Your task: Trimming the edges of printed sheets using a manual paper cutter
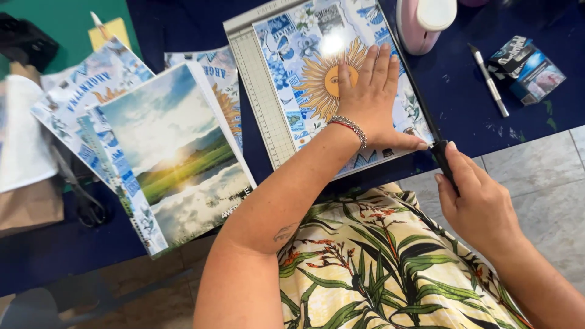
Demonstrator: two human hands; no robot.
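- Nearest to us, the right hand [478, 204] is closed around the black cutter handle [443, 159] at the near end of the paper trimmer [262, 91].
- The left hand [372, 100] lies open, palm down, fingers spread flat on the printed sheet [298, 55], which shows a yellow sun among blue and white pictures.
- The sheet rests on the trimmer bed; its right edge runs along the black cutting rail [417, 91], just beside the left thumb.
- The two hands are near each other, the rail end between them.
- To the left, a landscape print [170, 152] overlaps further printed sheets on the dark blue desk [463, 103]; scissors [82, 195] lie partly beneath them.
- Farther right, we see a craft knife [489, 79] beside a small box [527, 68].
- At the far edge stands a pink and white punch [423, 21].
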